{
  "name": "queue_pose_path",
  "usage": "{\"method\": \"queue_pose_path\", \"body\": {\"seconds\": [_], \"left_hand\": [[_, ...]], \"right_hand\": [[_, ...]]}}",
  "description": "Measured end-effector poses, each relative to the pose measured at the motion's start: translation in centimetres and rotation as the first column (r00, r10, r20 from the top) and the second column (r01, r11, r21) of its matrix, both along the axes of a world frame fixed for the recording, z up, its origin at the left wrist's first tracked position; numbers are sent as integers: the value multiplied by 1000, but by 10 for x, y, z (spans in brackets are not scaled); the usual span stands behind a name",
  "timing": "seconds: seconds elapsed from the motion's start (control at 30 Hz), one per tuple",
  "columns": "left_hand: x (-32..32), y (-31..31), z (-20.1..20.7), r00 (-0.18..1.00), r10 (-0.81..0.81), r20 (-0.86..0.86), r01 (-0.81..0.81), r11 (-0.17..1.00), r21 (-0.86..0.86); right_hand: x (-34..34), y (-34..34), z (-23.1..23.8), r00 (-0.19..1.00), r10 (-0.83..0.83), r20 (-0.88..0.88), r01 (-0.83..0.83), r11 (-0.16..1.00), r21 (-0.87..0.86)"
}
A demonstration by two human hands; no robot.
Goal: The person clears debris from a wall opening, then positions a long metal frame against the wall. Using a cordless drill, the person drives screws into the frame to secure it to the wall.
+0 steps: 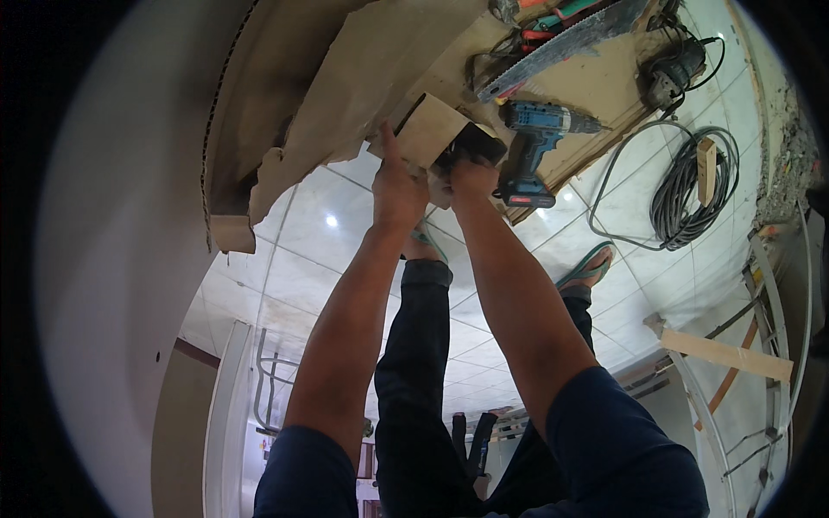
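Small cardboard box point(429, 131) beside the cordless drill point(537, 138). Left hand point(401, 188) grips its left side, seemingly to steady it; right hand point(473, 177) at the dark opening (fingers hidden, grip unclear).

Workwear as I observe it: navy sleeves point(617, 449), dark trousers point(410, 371), green flip-flops point(580, 261).
Both sleeves end above the elbow: left at seven o'clock in the head view, right between four and five. The trousers, at six o'clock, are turned up at the left ankle in a broad cuff point(427, 274). The right flip-flop sits at three o'clock. Left hand point(400, 192) and right hand point(473, 177) are bare.
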State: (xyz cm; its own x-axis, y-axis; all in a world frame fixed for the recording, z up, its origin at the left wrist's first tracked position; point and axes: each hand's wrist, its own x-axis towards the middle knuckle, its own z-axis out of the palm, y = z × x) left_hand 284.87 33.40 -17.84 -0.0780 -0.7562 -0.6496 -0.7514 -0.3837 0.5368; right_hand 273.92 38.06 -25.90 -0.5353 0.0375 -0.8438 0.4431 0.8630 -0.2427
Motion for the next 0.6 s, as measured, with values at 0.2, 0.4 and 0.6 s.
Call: {"method": "queue_pose_path", "body": {"seconds": [0.2, 0.4, 0.6], "left_hand": [[3, 1, 0, 999, 18, -29, -18, 999, -30], [4, 4, 12, 972, 122, -201, -122, 993, 12], [3, 10, 7, 947, 228, -226, -233, 972, 2]], "right_hand": [[-13, 0, -9, 976, 22, 217, -13, 999, -42], [-1, 36, -66, 988, 93, 120, -48, 942, -331], [-8, 51, -63, 514, 828, -223, -858, 500, -120]]}}
